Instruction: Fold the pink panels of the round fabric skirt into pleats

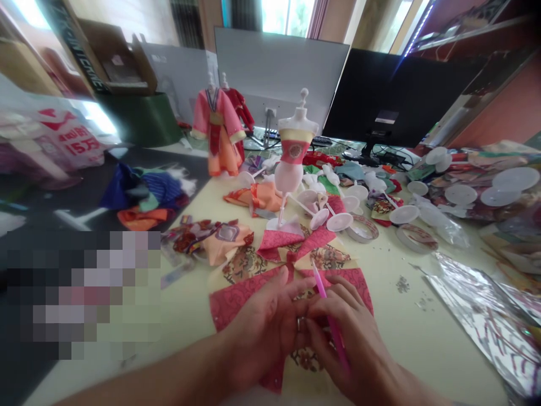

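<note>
My right hand (pixel 342 327) grips a slim pink pen (pixel 328 307), its pale pointed tip up and away from me. Against it, my left hand (pixel 270 316) is turned palm up with its fingers stretched to the right, and a ring shows where the hands meet. Whether anything small lies in the left palm is hidden. Beneath both hands spreads a doll-sized skirt (pixel 240 290) of red and cream patterned panels. Just beyond it stands a small white dress form (pixel 289 175) wearing a red and cream bodice band (pixel 295 149) with a round emblem.
Behind stands a pink-and-orange robed doll form (pixel 215 132). White stands (pixel 338 221), tape rolls (pixel 416 238) and fabric pieces (pixel 228 239) crowd the table's middle and right. Tiny pieces (pixel 403 283) lie near a silver sheet (pixel 473 316). Two monitors (pixel 397 101) (pixel 279 73) close off the back.
</note>
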The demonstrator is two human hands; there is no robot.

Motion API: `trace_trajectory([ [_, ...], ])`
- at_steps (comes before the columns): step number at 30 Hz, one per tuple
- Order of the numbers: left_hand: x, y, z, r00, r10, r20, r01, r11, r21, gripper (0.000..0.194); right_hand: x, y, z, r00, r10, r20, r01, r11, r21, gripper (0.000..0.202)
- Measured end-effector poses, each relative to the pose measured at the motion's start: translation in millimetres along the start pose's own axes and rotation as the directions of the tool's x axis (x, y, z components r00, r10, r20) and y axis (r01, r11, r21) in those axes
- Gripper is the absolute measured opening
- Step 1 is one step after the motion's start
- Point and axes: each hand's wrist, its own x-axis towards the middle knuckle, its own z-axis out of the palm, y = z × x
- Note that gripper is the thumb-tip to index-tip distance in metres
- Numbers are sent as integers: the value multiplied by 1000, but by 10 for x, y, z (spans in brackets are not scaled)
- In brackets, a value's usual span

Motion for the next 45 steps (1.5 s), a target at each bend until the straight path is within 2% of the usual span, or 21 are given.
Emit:
trace_trajectory([
  [4, 7, -3, 34, 992, -13, -123, 16, 1000, 26, 42, -1, 16, -11, 998, 33, -46, -32, 999, 36, 20],
  [9, -11, -20, 104, 968, 26, -248, 33, 972, 231, 33, -25, 62, -21, 989, 106, -106, -98, 993, 72, 18],
  [15, -32, -51, 132, 916, 121, -383, 60, 902, 427, 24, -82, 99, -21, 974, 187, -127, -176, 980, 91, 18],
  [20, -26, -53, 145, 901, 143, -410, 93, 859, 503, 25, -38, 54, -30, 981, 159, -106, -147, 982, 118, 17],
  [26, -15, -44, 159, 872, 149, -467, 157, 817, 555, 20, 3, 61, -35, 992, 92, -87, -87, 994, 61, 19],
  [36, 3, -20, 81, 898, 210, -387, 133, 709, 692, 19, -9, 55, -57, 997, 60, -57, -57, 997, 51, 20],
  [42, -15, -8, 87, 889, 203, -411, 168, 690, 704, 15, 2, 22, -62, 998, 52, -33, -50, 996, 77, 24],
  [45, -21, -3, 103, 892, 185, -412, 169, 710, 684, 14, -3, 12, -60, 994, 94, -49, -88, 989, 117, 20],
])
